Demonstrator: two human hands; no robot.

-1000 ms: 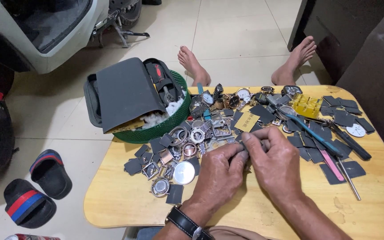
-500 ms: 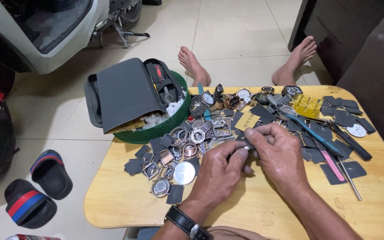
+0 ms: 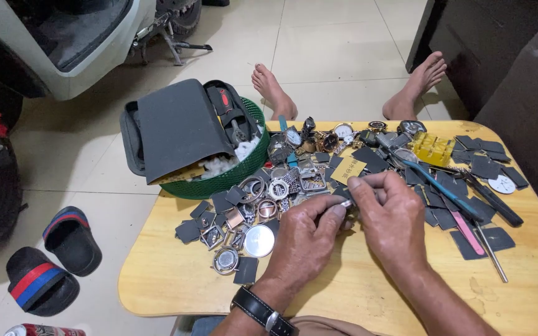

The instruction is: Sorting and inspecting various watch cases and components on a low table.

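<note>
Both hands are meeting over the middle of the pale wooden desk with rounded corners (image 3: 175, 292). The left hand (image 3: 303, 239), wearing a black-strapped wristwatch (image 3: 261, 309), is pinching a small silvery metal part (image 3: 345, 203) between thumb and forefinger; the right hand (image 3: 393, 214) is closing its grip on the same part from the other side, fingers pressed together around it. The part is being held just above the desk, probably so that both hands can steady it for fine work; what it is cannot be told at this size.

Left of the hands, silver watch cases and rings (image 3: 269, 190) and a round silver disc (image 3: 259, 241) are lying with dark square pads (image 3: 246, 270) in a loose heap, within easy reach. To the right, a blue-handled tool (image 3: 434, 182), a pink-handled tool (image 3: 468, 231) and a yellow plastic block (image 3: 432, 148) are lying among more dark pads. A green mesh basket (image 3: 253, 165), holding a grey zipped case (image 3: 179, 127), is sitting at the desk's far left edge. Bare feet (image 3: 272, 87) are resting on the tiled floor beyond.

Compared with a second ago, the hands are staying in nearly the same place; only the fingers are shifting slightly about the part, and the heap is lying unchanged.
</note>
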